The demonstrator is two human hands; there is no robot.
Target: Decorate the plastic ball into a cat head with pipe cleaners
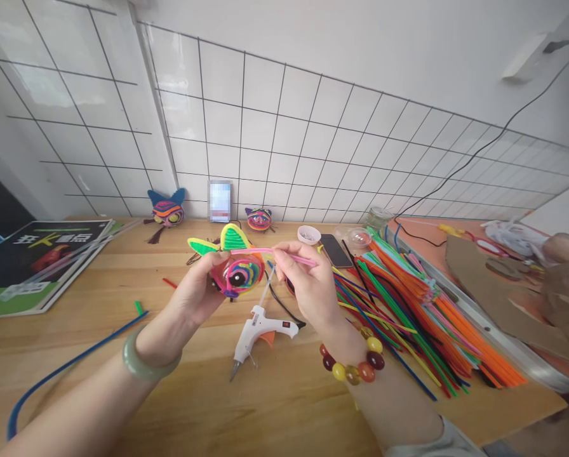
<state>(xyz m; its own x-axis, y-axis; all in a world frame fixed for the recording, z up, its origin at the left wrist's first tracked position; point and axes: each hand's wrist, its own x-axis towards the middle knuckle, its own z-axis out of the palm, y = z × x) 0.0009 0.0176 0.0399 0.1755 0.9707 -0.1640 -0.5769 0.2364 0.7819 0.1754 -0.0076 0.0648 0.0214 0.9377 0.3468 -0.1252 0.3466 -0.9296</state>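
Observation:
My left hand (196, 289) is closed around a colourful pipe-cleaner animal head (246, 276) with green and yellow ears and a black-and-white eye. A pink pipe cleaner (251, 251) runs across the top of the head, one end at my left thumb. My right hand (308, 282) pinches that pipe cleaner, its free end poking out to the right. Below both hands a white glue gun (263, 330) lies on the wooden table (208, 406), its nozzle pointing to the lower left.
Bundles of coloured pipe cleaners (408, 317) cover the right side. A phone (336, 251) and a small bowl (308, 235) lie behind my right hand. Two finished heads (167, 208) stand by the wall. A magazine (41, 260) and a blue pipe cleaner (60, 368) lie left.

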